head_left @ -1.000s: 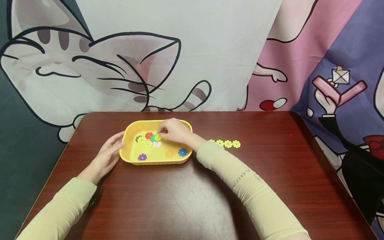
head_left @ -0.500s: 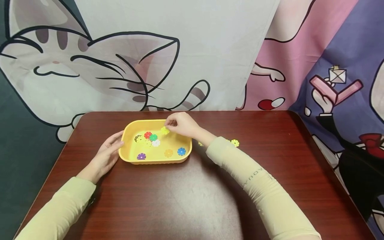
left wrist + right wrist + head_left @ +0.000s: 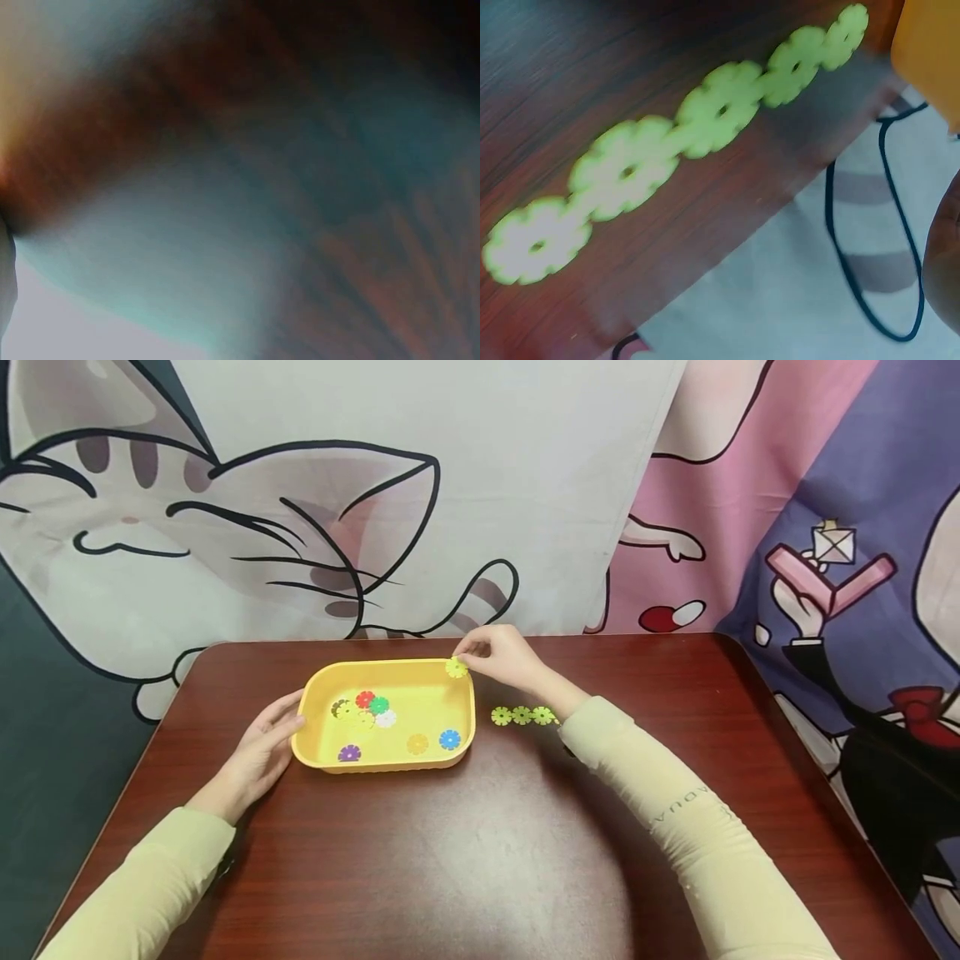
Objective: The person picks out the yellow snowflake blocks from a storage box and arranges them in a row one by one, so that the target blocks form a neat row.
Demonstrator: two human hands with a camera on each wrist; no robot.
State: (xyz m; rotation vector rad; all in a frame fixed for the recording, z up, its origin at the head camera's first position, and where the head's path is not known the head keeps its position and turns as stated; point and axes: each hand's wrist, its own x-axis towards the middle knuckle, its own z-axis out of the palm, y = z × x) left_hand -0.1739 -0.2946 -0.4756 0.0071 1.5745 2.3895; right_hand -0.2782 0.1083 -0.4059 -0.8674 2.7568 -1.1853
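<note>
Leftmost, the left hand (image 3: 258,754) lies against the near-left end of the yellow tray (image 3: 382,767), its fingers fairly straight and touching the wall outside, thumb by the rim, rather than clenched around it. That contact reads only from the head; the left wrist view is a dark, greenish blur where nothing can be made out for certain.

Within the tray, a loose cluster comes first: yellowish discs (image 3: 346,711) at its left side, then a red disc (image 3: 365,699), a green disc (image 3: 379,704) and a white disc (image 3: 386,718). A purple disc (image 3: 349,753) lies below them near the front wall. Farther right are an orange disc (image 3: 417,744) and a blue disc (image 3: 449,739).

At the far right corner, the right hand (image 3: 501,656) pinches a yellow notched disc (image 3: 456,668) between thumb and fingertips, just over the rim.

Just right of the tray, on the brown table (image 3: 420,860), lies a yellow chain (image 3: 521,711). From the head, the right sleeve (image 3: 675,802) covers part of it; the right wrist view reveals five discs joined in a row, with a corner of the tray beyond.
</note>
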